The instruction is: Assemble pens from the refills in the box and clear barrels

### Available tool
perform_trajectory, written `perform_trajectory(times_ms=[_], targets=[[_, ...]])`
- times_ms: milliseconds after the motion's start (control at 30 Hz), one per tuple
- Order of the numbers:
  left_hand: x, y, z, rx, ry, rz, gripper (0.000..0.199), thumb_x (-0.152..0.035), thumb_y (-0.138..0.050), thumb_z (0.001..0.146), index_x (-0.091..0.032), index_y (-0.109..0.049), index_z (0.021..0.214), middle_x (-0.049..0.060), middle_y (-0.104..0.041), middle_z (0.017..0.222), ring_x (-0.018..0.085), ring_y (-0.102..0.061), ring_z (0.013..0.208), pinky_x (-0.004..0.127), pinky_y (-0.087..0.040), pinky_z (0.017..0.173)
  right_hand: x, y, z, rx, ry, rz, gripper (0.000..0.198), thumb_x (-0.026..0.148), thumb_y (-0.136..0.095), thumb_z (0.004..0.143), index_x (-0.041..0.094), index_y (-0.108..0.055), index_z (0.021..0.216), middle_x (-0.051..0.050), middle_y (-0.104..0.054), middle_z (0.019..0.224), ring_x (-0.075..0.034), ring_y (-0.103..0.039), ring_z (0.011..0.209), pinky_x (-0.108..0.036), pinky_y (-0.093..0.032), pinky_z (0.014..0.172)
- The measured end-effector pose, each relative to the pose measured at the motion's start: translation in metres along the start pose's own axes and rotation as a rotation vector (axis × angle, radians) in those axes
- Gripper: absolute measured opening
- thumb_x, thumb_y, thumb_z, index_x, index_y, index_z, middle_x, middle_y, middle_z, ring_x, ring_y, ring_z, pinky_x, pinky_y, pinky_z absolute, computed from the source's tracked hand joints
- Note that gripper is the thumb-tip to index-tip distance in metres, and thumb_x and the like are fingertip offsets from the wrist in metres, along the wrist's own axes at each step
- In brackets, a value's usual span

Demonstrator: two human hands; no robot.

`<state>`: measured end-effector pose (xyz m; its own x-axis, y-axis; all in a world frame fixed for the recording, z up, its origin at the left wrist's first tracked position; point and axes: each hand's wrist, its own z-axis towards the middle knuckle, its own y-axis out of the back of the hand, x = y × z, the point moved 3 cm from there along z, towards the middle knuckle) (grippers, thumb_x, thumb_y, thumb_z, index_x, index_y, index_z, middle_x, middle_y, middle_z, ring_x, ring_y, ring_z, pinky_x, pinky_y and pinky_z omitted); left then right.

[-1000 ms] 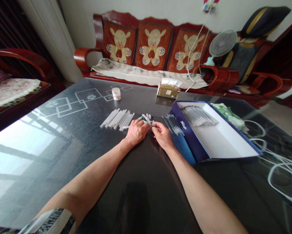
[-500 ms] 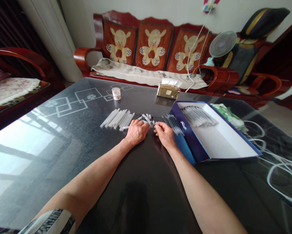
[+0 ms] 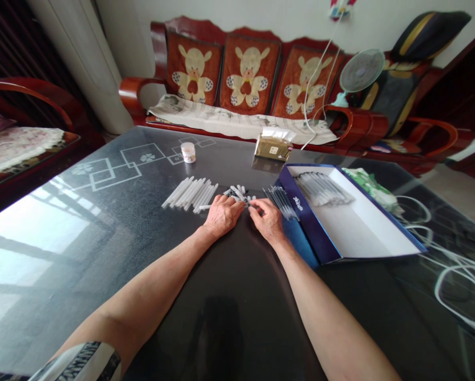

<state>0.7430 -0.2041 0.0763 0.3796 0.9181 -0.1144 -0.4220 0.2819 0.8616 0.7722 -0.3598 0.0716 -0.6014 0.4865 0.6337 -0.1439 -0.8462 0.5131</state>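
Observation:
My left hand is closed around a white pen barrel, whose end sticks out to the left. My right hand is pinched shut close to the left fingertips; what it holds is too small to make out. Just beyond both hands lies a pile of small white and dark pen parts, partly hidden by the fingers. A row of white pen barrels rests left of the pile. To the right, thin dark pen refills lie side by side against the box.
An open blue box with a white inside holds several clear pens. A small white cup and a gold tissue pack stand farther back. White cables and a green-white bag lie at the right.
My right hand has shifted slightly left, its fingertips now nearer the left hand's. My left hand and the laid-out parts look nearly unchanged.

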Motion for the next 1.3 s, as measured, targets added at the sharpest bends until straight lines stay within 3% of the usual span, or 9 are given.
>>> perform_trajectory(times_ms=[300,400,500,567,633,767,867,1067,1300], targets=[[-0.003,0.002,-0.001,0.001,-0.023,-0.032,0.039,-0.036,-0.032,0.098,-0.022,-0.065,0.114,0.007,-0.064,0.086,0.021,-0.056,0.084,0.035,-0.036,0.081,0.003,0.001,-0.001,0.050,-0.003,0.046,0.015,0.029,-0.054,0.083,0.020,-0.066,0.081,-0.003,-0.065,0.080,-0.015,-0.060,0.072,-0.027,-0.047,0.070],[-0.001,0.004,-0.002,-0.027,0.017,-0.024,0.039,-0.044,-0.037,0.096,-0.026,-0.064,0.116,0.006,-0.063,0.080,0.021,-0.056,0.080,0.034,-0.036,0.077,-0.007,0.007,0.000,-0.071,-0.204,0.138,0.017,0.033,-0.053,0.081,0.019,-0.062,0.079,-0.002,-0.064,0.076,-0.016,-0.059,0.069,-0.027,-0.047,0.068],[0.002,0.002,-0.003,-0.039,0.079,-0.004,0.037,-0.047,-0.039,0.095,-0.026,-0.069,0.102,0.005,-0.061,0.074,0.020,-0.055,0.076,0.033,-0.035,0.074,-0.024,0.014,0.000,-0.272,-0.449,0.269,0.022,0.037,-0.047,0.082,0.018,-0.059,0.082,-0.002,-0.063,0.073,-0.016,-0.059,0.068,-0.026,-0.047,0.062],[0.004,0.001,-0.003,-0.045,0.102,0.021,0.036,-0.043,-0.040,0.095,-0.024,-0.070,0.089,0.005,-0.061,0.072,0.020,-0.054,0.075,0.033,-0.034,0.073,-0.028,0.017,0.000,-0.374,-0.478,0.265,0.026,0.039,-0.045,0.083,0.018,-0.057,0.091,-0.006,-0.065,0.085,-0.018,-0.062,0.078,-0.028,-0.049,0.065],[0.005,0.000,-0.003,-0.057,0.101,0.033,0.035,-0.040,-0.041,0.094,-0.023,-0.070,0.084,0.005,-0.060,0.072,0.020,-0.054,0.076,0.033,-0.034,0.073,-0.021,0.020,0.001,-0.417,-0.352,0.136,0.030,0.037,-0.047,0.083,0.017,-0.056,0.104,-0.011,-0.063,0.105,-0.021,-0.061,0.096,-0.034,-0.050,0.078],[0.003,0.002,-0.003,-0.073,0.067,0.004,0.032,-0.040,-0.043,0.093,-0.023,-0.070,0.088,0.006,-0.061,0.074,0.021,-0.055,0.078,0.034,-0.035,0.075,0.012,0.009,-0.002,-0.179,0.052,-0.228,0.034,0.026,-0.047,0.086,0.018,-0.055,0.118,-0.014,-0.058,0.123,-0.026,-0.051,0.119,-0.044,-0.036,0.103],[0.003,0.002,-0.003,-0.070,0.065,-0.007,0.033,-0.039,-0.042,0.094,-0.023,-0.070,0.089,0.006,-0.060,0.074,0.021,-0.055,0.078,0.035,-0.035,0.076,0.026,-0.004,-0.008,0.029,0.160,-0.365,0.030,0.022,-0.046,0.089,0.020,-0.058,0.116,-0.011,-0.064,0.114,-0.025,-0.053,0.114,-0.047,-0.028,0.108],[0.008,-0.001,-0.003,-0.092,0.062,0.020,0.035,-0.043,-0.042,0.094,-0.024,-0.070,0.098,0.007,-0.061,0.078,0.023,-0.053,0.081,0.036,-0.035,0.076,0.016,0.001,-0.009,0.144,0.090,-0.359,0.025,0.022,-0.043,0.092,0.021,-0.067,0.099,-0.008,-0.065,0.097,-0.019,-0.059,0.091,-0.031,-0.045,0.086],[0.008,0.000,-0.002,-0.108,0.056,-0.021,0.036,-0.028,-0.038,0.093,-0.020,-0.061,0.120,0.010,-0.061,0.087,0.025,-0.050,0.084,0.039,-0.035,0.080,-0.029,0.033,0.021,0.095,-0.172,-0.642,0.013,0.021,-0.056,0.082,0.020,-0.068,0.086,-0.009,-0.059,0.086,-0.020,-0.056,0.073,-0.031,-0.044,0.067]])
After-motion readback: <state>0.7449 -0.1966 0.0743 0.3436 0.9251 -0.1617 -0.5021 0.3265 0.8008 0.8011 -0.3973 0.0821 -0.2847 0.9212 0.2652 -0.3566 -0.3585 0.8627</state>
